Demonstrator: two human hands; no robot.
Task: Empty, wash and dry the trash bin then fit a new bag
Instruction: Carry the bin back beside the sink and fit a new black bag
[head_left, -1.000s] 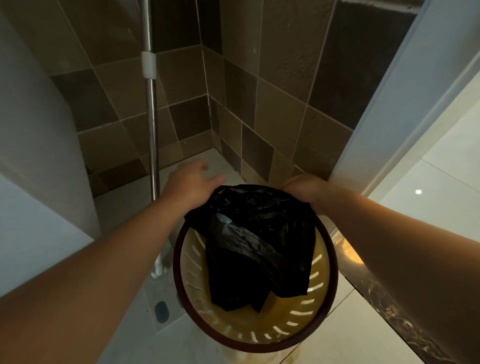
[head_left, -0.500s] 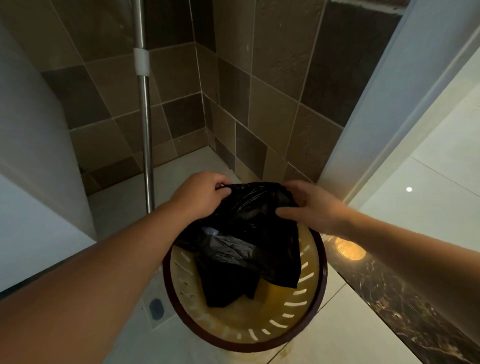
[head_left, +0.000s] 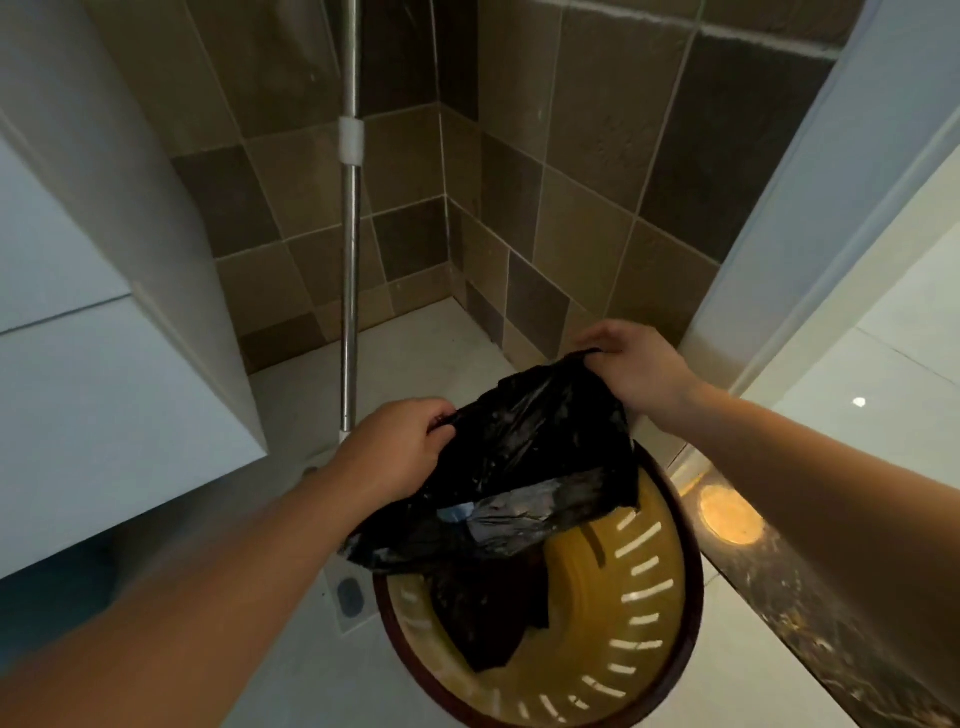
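Observation:
A round yellow trash bin with slotted walls and a dark red rim stands on the floor at the lower middle. A black plastic bag hangs over it, its lower end down inside the bin. My left hand pinches the bag's top edge on the left. My right hand pinches the top edge on the right, higher and farther back. Between the two hands the bag's mouth is stretched out above the bin's far rim.
A metal mop pole stands upright just behind my left hand. A white cabinet juts out on the left. Brown tiled walls close the corner behind. A dark marble threshold and a white door frame lie to the right.
Both hands have taken hold of the bag's top edge and lifted it. My right hand moved up and to the right, spreading the bag wider above the bin.

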